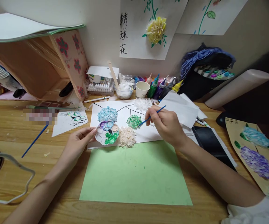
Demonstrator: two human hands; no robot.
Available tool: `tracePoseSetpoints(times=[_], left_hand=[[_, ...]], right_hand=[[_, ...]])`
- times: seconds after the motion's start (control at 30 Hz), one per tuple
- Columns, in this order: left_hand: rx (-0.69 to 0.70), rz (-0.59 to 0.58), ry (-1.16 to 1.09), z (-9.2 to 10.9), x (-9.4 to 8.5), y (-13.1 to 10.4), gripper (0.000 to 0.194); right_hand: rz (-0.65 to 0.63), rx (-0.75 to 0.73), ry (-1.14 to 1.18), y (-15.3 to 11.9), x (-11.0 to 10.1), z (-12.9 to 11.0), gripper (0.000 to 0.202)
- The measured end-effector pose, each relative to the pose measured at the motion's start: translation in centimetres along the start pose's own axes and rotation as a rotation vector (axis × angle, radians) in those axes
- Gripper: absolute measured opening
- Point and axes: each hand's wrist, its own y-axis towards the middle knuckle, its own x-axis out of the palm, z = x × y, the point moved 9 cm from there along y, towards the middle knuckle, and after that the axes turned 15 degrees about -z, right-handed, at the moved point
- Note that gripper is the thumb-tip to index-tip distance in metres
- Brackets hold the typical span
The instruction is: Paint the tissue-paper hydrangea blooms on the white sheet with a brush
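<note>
Between the thumb and fingers of my left hand (84, 137) is a small flower-shaped paint palette (107, 133) with green, purple and blue paint. My right hand (163, 123) grips a thin blue paintbrush (154, 114), its tip at the right edge of the green paper flower (134, 121). That flower is on a white sheet (146, 134) with black branch lines. Also on the sheet are a blue flower (107, 114), a white one (142, 105) and a cream one (126, 137), which the palette partly overlaps.
Green paper (135, 174) lies nearest me. Behind the sheet stand a paper cup (142, 89), a bowl of scraps (124, 90) and paint bottles (153, 88). A black case (209, 143) is right; a second blue brush (35, 140) is left.
</note>
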Motion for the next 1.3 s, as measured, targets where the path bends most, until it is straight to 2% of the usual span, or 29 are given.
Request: tracePoseSetpoints(times=[0.13, 0.3, 0.47, 0.7, 0.77, 0.9, 1.0, 1.1, 1.3], left_hand=[[-0.004, -0.007, -0.005, -0.1, 0.0, 0.0, 0.041], [-0.014, -0.020, -0.027, -0.3, 0.1, 0.0, 0.042], [-0.011, -0.026, -0.018, -0.3, 0.1, 0.0, 0.042], [-0.019, -0.025, -0.027, -0.3, 0.2, 0.0, 0.040], [-0.019, -0.020, -0.018, -0.2, 0.2, 0.0, 0.040], [-0.005, -0.006, -0.012, 0.0, 0.3, -0.1, 0.038], [-0.006, -0.011, -0.011, -0.1, 0.4, -0.2, 0.035], [0.007, -0.029, -0.003, 0.0, 0.5, -0.3, 0.033], [-0.002, -0.062, 0.028, 0.0, 0.6, -0.3, 0.037]], right_hand=[[-0.054, -0.021, 0.011, 0.2, 1.2, 0.0, 0.044], [0.023, -0.031, 0.005, -0.2, 0.3, -0.1, 0.044], [-0.036, -0.049, -0.071, 0.1, 0.9, -0.4, 0.042], [-0.005, -0.044, -0.041, -0.1, 0.6, -0.2, 0.040], [0.028, -0.054, 0.019, -0.3, 0.3, -0.3, 0.038], [0.175, -0.128, 0.201, -1.4, -1.3, -1.2, 0.033], [0.073, -0.218, 0.250, -1.5, -0.6, -2.6, 0.030], [-0.065, -0.303, 0.164, -1.4, 0.9, -3.9, 0.027], [-0.077, -0.375, 0.050, -1.6, 1.9, -5.0, 0.023]])
